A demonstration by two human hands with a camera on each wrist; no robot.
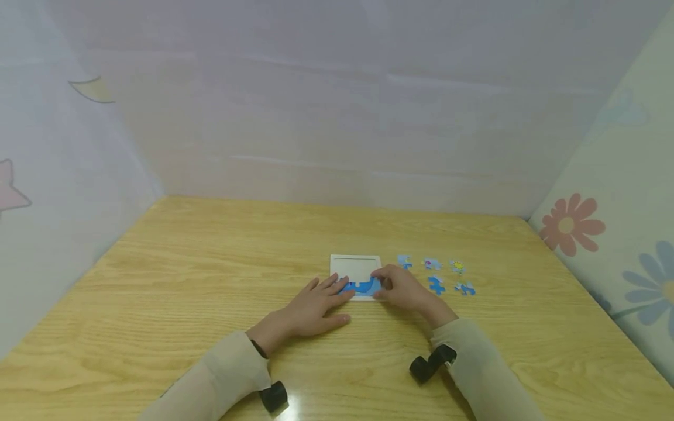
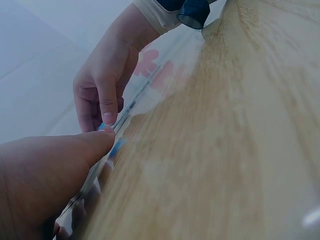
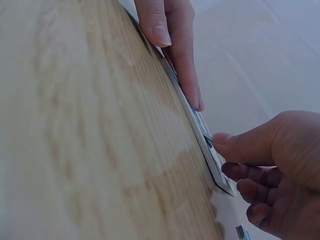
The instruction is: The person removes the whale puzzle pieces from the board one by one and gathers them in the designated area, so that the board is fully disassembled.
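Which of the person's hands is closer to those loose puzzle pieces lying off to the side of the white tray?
The right hand. It sits at the white tray's right edge, just beside the loose puzzle pieces. The left hand rests at the tray's opposite corner, farther away.

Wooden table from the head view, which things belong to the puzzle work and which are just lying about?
In use:
white rectangular puzzle tray
blue joined puzzle pieces in it
left hand, fingers resting on them
right hand, pinching a piece
five loose blue puzzle pieces

Lying about:
light wooden table
flower-print curtain
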